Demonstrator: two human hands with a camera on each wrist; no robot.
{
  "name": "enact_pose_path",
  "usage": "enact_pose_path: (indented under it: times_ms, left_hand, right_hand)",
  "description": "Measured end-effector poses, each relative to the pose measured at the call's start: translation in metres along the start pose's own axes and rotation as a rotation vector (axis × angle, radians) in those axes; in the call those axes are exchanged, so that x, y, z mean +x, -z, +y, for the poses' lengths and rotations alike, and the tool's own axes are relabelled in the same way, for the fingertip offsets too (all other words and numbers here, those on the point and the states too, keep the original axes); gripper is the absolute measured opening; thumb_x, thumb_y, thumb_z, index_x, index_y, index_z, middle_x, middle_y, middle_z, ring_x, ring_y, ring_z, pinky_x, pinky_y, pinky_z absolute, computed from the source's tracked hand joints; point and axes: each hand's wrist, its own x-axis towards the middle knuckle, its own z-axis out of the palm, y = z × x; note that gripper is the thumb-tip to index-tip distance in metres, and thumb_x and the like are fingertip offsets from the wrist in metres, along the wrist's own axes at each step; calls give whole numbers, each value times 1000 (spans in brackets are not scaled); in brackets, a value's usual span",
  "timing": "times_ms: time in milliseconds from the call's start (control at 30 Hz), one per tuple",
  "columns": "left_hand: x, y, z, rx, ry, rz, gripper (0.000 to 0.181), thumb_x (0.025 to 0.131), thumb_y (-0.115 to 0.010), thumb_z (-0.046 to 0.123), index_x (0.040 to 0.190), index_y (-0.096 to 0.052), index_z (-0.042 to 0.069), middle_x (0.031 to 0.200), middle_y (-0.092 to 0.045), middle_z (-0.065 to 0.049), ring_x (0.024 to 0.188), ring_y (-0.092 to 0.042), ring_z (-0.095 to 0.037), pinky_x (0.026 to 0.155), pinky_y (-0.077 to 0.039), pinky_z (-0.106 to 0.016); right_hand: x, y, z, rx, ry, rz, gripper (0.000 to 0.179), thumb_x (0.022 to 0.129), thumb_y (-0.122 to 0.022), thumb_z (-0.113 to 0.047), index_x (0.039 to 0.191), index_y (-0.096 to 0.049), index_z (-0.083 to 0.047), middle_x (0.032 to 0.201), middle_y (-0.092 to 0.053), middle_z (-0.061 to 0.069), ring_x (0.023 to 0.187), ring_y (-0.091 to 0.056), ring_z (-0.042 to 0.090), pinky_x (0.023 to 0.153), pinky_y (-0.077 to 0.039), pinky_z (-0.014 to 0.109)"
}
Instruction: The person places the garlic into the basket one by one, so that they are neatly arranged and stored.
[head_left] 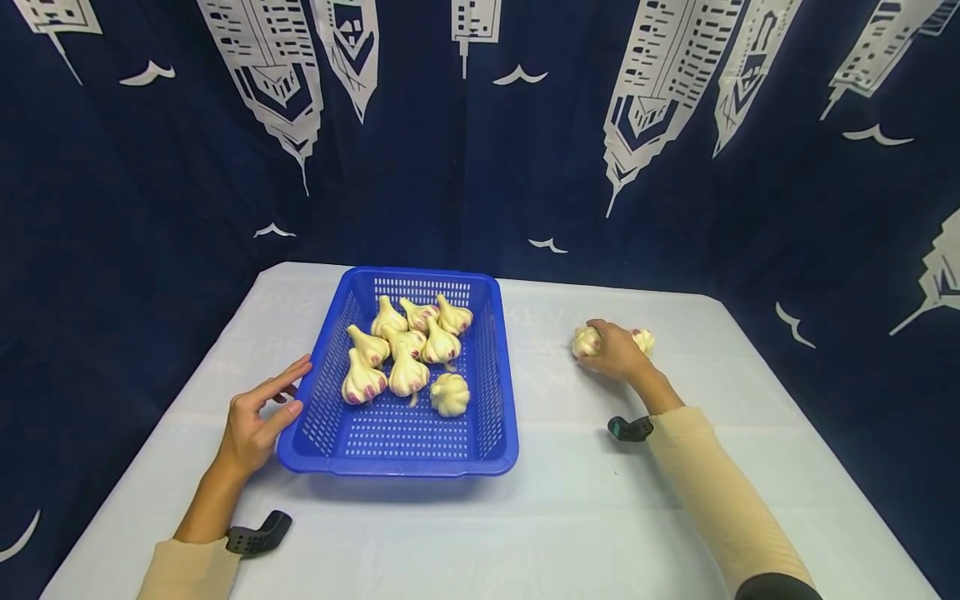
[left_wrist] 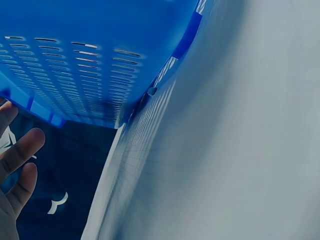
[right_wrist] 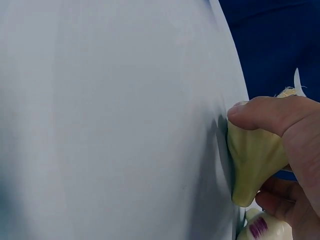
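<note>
My right hand (head_left: 617, 352) grips a garlic bulb (head_left: 587, 342) on the right part of the table. In the right wrist view the thumb lies across that garlic bulb (right_wrist: 257, 150), with fingers at its other side. Beside it is another garlic bulb (head_left: 642, 340), partly hidden by the hand and marked purple in the right wrist view. My left hand (head_left: 255, 425) touches the left rim of a blue plastic basket (head_left: 420, 467) with its fingers extended. Several garlic bulbs (head_left: 408, 371) lie inside the basket, most grouped toward its back and left; one bulb (head_left: 450, 395) sits nearer the front right.
A white cloth covers the table (head_left: 555, 533). Behind it hangs a dark blue curtain (head_left: 420, 183) with white building prints. Each wrist wears a black device, such as the left wrist's band (head_left: 258, 534).
</note>
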Motion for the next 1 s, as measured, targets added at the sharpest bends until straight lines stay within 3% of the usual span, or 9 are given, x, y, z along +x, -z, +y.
enact_pose_path:
  times_ms: [300, 667, 1000]
  left_hand:
    - [1, 0, -4, 6, -17, 10, 44, 77, -59, -4, 121, -66, -8, 127, -62, -25, 85, -62, -9, 74, -42, -16]
    - [3, 0, -2, 0, -28, 9, 44, 78, -59, -3, 121, -66, -7, 128, -62, -22, 85, -62, -10, 73, -42, -17]
    - [-2, -1, 0, 5, -14, 4, 44, 79, -60, -1, 122, -67, -6, 129, -63, -19, 84, -62, -11, 74, -42, -17]
  right_hand:
    - [2, 3, -1, 1, -12, 46, 77, 81, -76, -27, 140, -43, 9, 132, -54, 31, 114, -55, 42, 98, -41, 53]
    - [-2, 4, -7, 15, -1, 90, 73, 80, -79, -31, 134, -49, 7, 122, -60, 29, 106, -59, 40, 92, -43, 53]
    - [-10, 0, -9, 46, 20, 74, 71, 80, -79, -30, 134, -51, 7, 126, -60, 28, 110, -58, 41, 94, -45, 53]
